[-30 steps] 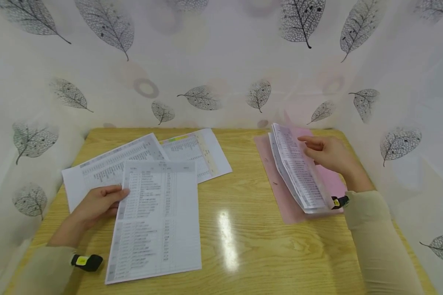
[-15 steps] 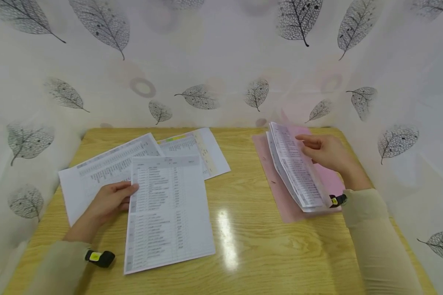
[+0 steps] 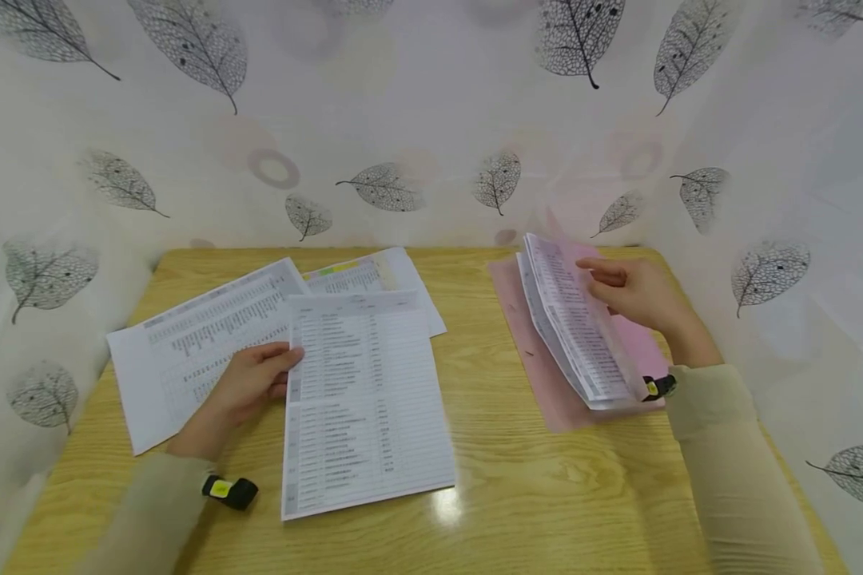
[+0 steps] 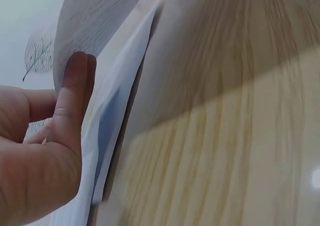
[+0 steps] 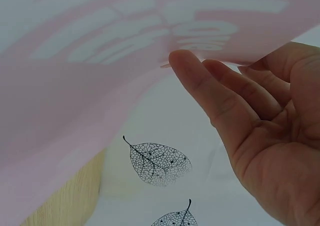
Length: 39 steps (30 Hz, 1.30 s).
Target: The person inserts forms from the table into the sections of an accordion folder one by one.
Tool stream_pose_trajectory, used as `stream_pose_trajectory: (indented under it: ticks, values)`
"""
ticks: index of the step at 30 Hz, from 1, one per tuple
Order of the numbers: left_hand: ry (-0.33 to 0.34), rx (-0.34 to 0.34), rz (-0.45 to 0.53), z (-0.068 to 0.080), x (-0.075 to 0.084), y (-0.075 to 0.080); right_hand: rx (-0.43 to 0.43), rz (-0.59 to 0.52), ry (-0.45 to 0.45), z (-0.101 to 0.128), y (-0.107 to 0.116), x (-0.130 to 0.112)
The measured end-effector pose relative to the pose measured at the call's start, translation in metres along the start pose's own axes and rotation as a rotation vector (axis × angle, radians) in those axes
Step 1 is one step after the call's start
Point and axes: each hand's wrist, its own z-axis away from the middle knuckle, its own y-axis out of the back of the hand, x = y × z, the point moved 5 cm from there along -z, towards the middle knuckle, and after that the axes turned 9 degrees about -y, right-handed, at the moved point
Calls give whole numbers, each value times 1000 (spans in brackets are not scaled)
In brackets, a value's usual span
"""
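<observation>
My left hand [image 3: 248, 387] pinches the left edge of a printed table sheet [image 3: 374, 407], thumb on top and fingers beneath. In the left wrist view, the fingers [image 4: 67, 111] reach behind the raised sheet [image 4: 95, 21]. On the right lies a pink transparent folder [image 3: 528, 371], opened, with printed papers [image 3: 582, 335] leaning up inside it. My right hand [image 3: 640, 295] holds the folder's raised cover by its edge. From the right wrist, the pink cover [image 5: 60, 116] spreads overhead with the fingertips [image 5: 181, 61] at its edge.
Two more printed sheets lie at the back left: a plain table sheet [image 3: 151, 383] and one with a yellow-green header [image 3: 352, 275], both partly under the held sheet. The wooden table [image 3: 532, 511] meets a white leaf-print curtain [image 3: 431, 120] behind and at the sides.
My left hand has carried the printed sheet to the right and slightly away from me, toward the table's middle. The right hand keeps holding the folder cover in place.
</observation>
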Motion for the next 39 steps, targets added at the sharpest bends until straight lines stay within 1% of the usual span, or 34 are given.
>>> stream_pose_trajectory:
  ticks: [2,5,8,14,18,21,25,30,36,39]
  values:
    - [-6,-4,13,-4,2,-9,9,-24,18,0,1,0]
    - [-8,-3,32,-10,4,-23,-4,-71,18,1,3,1]
    - [-18,-8,36,-18,8,-37,-18,-79,8,1,6,2]
    - [-45,-23,63,-34,15,-65,-20,-60,-37,3,9,4]
    - [-54,-19,91,-44,18,-82,-19,-66,-32,2,10,2]
    - [-47,-12,102,-51,20,-92,-16,-68,-34,1,9,3]
    - [-46,-9,119,-60,20,-104,-17,-72,-53,0,9,4]
    - [-49,2,156,-68,20,-115,-19,-105,-42,-1,7,3]
    - [-23,30,145,-70,19,-125,-12,-112,-34,-1,6,3]
    - [-22,38,151,-73,18,-129,-11,-114,-38,-1,6,4]
